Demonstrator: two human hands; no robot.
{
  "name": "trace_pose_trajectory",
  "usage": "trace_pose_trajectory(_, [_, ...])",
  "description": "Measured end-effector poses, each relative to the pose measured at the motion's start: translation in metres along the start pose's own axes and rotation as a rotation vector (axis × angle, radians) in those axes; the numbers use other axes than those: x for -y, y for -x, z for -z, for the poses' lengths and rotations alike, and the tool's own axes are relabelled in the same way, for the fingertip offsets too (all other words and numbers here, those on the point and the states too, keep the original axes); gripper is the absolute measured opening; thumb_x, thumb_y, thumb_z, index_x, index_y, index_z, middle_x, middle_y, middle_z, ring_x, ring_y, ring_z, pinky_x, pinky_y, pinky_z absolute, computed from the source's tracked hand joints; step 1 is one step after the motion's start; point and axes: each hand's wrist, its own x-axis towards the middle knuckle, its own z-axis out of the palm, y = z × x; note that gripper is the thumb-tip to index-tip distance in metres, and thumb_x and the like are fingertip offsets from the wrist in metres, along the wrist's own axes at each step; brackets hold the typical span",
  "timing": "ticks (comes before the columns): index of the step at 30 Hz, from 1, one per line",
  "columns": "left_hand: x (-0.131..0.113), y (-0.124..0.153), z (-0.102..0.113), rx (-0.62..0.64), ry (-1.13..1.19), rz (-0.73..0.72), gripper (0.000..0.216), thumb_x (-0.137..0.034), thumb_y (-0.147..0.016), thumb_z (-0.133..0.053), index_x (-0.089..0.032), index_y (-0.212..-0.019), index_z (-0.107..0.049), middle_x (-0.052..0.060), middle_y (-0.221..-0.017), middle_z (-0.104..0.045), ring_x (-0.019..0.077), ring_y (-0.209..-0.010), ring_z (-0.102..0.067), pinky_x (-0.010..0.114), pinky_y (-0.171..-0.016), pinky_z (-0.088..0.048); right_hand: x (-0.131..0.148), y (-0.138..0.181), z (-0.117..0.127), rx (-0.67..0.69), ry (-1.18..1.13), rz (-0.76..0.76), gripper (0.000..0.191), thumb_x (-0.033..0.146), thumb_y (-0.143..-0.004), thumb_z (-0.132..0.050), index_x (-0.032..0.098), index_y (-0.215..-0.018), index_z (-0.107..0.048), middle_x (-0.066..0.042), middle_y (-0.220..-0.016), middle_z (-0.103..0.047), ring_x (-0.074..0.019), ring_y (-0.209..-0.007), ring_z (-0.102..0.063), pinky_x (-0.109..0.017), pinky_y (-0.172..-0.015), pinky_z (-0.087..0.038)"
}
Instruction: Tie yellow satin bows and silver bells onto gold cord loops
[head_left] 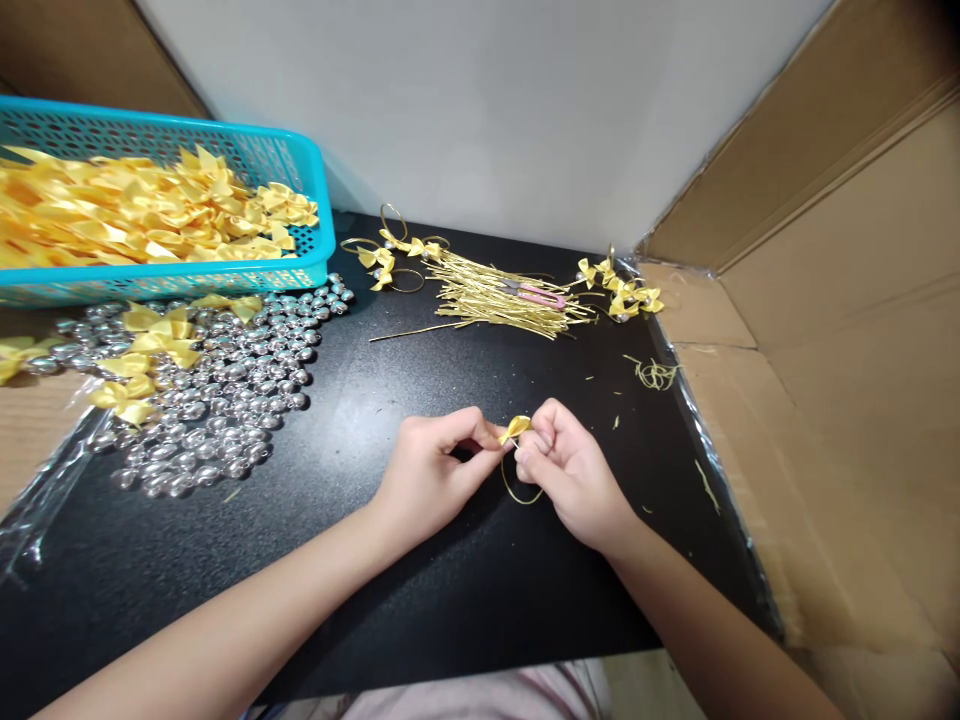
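Observation:
My left hand (427, 470) and my right hand (568, 470) meet over the middle of the black table (420, 590). Between their fingertips sits a small yellow ribbon bow (515, 428). A loop of thin gold cord (517, 487) hangs below it, between the two hands. Both hands are closed in a pinch, the left on the cord and bow from the left, the right from the right.
A turquoise basket (311, 215) of yellow bows stands at the back left. Silver beads (225, 390) with loose bows lie in front of it. Gold cords with pink scissors (541, 296) lie at the back, finished bows (626, 290) to their right. A cardboard box (840, 380) borders the right.

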Motion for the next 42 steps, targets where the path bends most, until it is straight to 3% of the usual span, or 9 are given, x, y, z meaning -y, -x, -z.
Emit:
trace_pose_trajectory(12, [0.0015, 0.0014, -0.0018, -0.002, 0.075, 0.075, 0.018, -0.012, -0.079, -0.068, -0.016, -0.064, -0.060, 0.001, -0.070, -0.075, 0.0130, -0.063, -0.070, 0.020, -0.061, -0.053, -0.0009, -0.0004, -0.0011, -0.003, 0.025, 0.024, 0.029, 0.024, -0.088, -0.059, 0.023, -0.077, -0.032, 0.010, -0.059, -0.033, -0.0063, -0.050, -0.029, -0.019, -0.049, -0.027])
trace_pose_trajectory(26, [-0.0043, -0.0030, -0.0039, -0.063, 0.416, 0.279, 0.022, -0.018, -0.074, -0.075, -0.016, -0.061, -0.057, 0.002, -0.068, -0.073, 0.0172, -0.072, -0.073, 0.024, -0.065, -0.057, -0.0017, 0.0017, -0.0013, 0.026, 0.106, 0.083, 0.033, 0.040, -0.091, -0.058, 0.024, -0.079, -0.032, 0.008, -0.063, -0.035, -0.0083, -0.053, -0.031, -0.023, -0.050, -0.027])
trace_pose_trajectory(42, [-0.0044, -0.0026, -0.0044, -0.066, 0.448, 0.299, 0.023, -0.019, -0.073, -0.078, -0.016, -0.061, -0.057, 0.002, -0.068, -0.073, 0.0150, -0.067, -0.071, 0.023, -0.063, -0.057, -0.0008, 0.0033, -0.0021, 0.018, 0.092, 0.077, 0.031, 0.036, -0.091, -0.058, 0.024, -0.079, -0.032, 0.008, -0.063, -0.034, -0.0082, -0.052, -0.030, -0.022, -0.049, -0.028])
